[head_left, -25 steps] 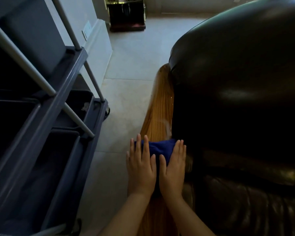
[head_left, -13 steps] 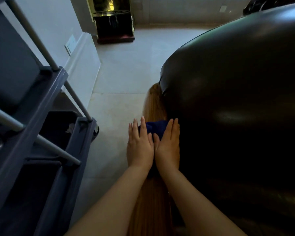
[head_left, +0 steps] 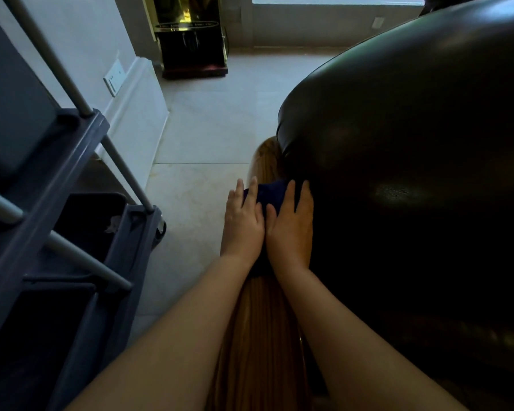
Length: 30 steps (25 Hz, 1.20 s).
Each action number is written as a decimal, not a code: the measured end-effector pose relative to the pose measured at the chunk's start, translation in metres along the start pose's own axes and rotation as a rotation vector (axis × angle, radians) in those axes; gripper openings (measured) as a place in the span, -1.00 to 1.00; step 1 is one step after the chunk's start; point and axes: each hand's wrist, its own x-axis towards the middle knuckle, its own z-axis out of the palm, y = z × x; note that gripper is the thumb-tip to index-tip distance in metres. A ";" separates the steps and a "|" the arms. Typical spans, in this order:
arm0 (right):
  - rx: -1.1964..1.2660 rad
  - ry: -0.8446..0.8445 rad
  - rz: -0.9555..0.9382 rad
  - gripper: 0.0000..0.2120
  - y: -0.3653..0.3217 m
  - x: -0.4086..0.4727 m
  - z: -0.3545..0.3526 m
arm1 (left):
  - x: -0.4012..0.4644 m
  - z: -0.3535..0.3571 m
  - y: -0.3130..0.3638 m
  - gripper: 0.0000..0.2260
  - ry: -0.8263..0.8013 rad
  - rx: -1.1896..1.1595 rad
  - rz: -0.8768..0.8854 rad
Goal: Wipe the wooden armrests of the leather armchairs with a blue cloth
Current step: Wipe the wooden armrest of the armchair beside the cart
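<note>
The leather armchair (head_left: 413, 179) fills the right half of the view, its dark, glossy upholstery bulging over the inner edge of the wooden armrest (head_left: 255, 336). The armrest runs from the bottom centre of the frame up to a rounded end beside the upholstery, grain lengthwise.

A grey utility cart (head_left: 72, 226) stands at left on the tiled floor (head_left: 208, 120), separated from the armrest by a strip of bare tile. Its metal posts (head_left: 122, 170) rise diagonally, and dark bins sit in its lower level. A dark stand with brass trim (head_left: 190, 40) stands against the far wall.

Both forearms extend along the armrest. The left hand (head_left: 244, 223) and right hand (head_left: 291, 226) lie side by side, touching — palms down, fingers extended and flat, pressing the blue cloth (head_left: 269, 192) onto the armrest. Neither hand is curled in a grip. The cloth shows only ahead of and between the fingers; how far it extends beneath the palms cannot be determined. The right hand sits against the upholstery.
</note>
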 end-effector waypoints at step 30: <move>-0.026 -0.267 -0.210 -0.61 0.042 -0.231 -0.122 | -0.269 -0.072 0.012 -0.58 -0.145 0.223 0.123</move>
